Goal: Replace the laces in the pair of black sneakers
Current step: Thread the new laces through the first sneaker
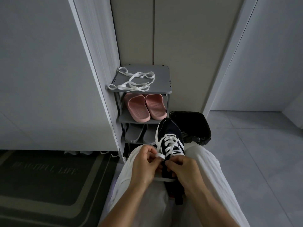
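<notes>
Near rack (pixel 164 92) edge, beside bin (pixel 194 126): sneaker (pixel 168 129) toe; left hand (pixel 144 163) pinches lace (pixel 161 156), right hand (pixel 182 170) grips sneaker.

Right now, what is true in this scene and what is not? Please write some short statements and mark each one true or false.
1. A loose lace lies on top of the rack. True.
2. The slippers stand on the floor. False: they sit on a rack shelf.
3. The left hand pinches the threaded lace on the sneaker. True.
4. The sneaker stands on the rack. False: it rests on the person's lap.
5. A bin stands beside the rack. True.
</notes>
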